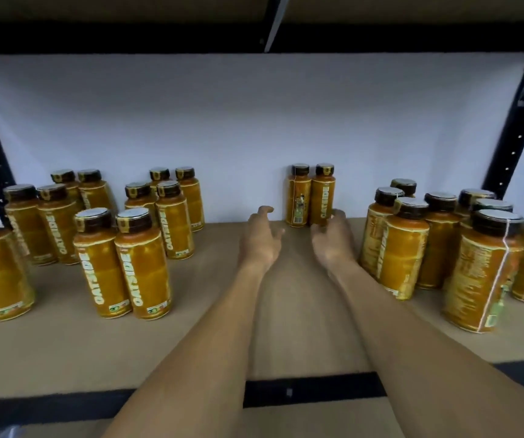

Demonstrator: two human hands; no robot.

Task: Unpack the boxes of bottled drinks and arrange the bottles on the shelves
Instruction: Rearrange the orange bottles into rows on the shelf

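Shelf (64, 358): a brown board with a black front edge, backed by a white wall (222, 121).
Left group of bottles (143, 267): amber bottles with dark caps, standing upright mostly in pairs.
Right group of bottles (406, 248): more of the same, upright and packed closer together.
Back pair of bottles (310, 197): two bottles side by side and touching, upright against the wall, in the gap between the two groups.
Left hand (260, 238): reaches toward the pair, fingers spread apart, holding nothing.
Right hand (333, 238): blurred, with fingers loosely parted and not closed round a bottle. Its tips are just beside the pair's right bottle; contact cannot be told.
Done: many bottles already stand on this shelf.
Left: the middle strip is largely bare, so more pairs would likely fill it.
Boxes: none can be made out, so the unpacked remainder cannot be judged.
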